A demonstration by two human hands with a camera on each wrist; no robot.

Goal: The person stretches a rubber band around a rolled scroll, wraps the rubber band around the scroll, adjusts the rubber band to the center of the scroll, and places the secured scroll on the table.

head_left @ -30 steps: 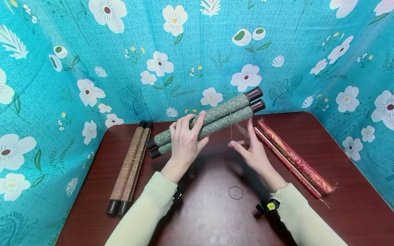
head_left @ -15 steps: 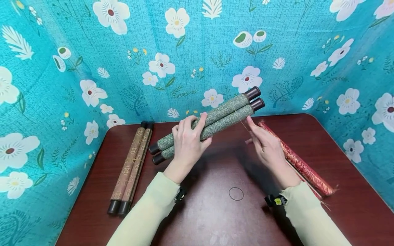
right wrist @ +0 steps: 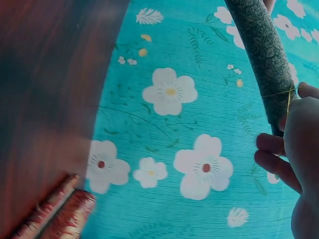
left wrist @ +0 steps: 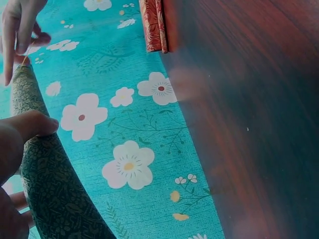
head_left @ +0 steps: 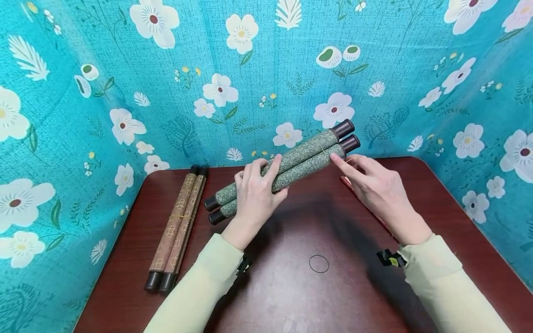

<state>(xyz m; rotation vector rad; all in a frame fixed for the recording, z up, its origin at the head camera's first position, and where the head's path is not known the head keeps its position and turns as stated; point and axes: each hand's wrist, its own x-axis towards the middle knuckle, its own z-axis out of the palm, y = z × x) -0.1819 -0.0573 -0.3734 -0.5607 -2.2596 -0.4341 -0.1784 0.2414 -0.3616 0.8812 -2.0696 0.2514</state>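
Observation:
My left hand [head_left: 255, 189] grips a green patterned double-rolled scroll [head_left: 300, 173] with dark end knobs. It is held slanting above the table, its right end higher. A thin yellowish cord [head_left: 323, 147] runs round both rolls near that end. Beside the lower right knob, my right hand [head_left: 381, 187] has its index fingertip at the roll. In the right wrist view the cord [right wrist: 278, 93] is drawn to the curled fingers of this hand, which pinch it. The left wrist view shows the left thumb [left wrist: 37, 123] pressed along the green roll [left wrist: 55, 184].
A brown flower-patterned scroll pair [head_left: 171, 236], tied at its middle, lies on the left of the dark red table [head_left: 275, 296]. Red scrolls [right wrist: 70, 214] lie on the right, mostly behind my right arm. A thin dark ring [head_left: 319, 264] lies in front. Floral cloth [head_left: 266, 69] hangs around.
My right hand has moved right and turned palm-down, carrying the cord from hanging below the rolls toward their right end. My left hand and the green scroll have hardly moved.

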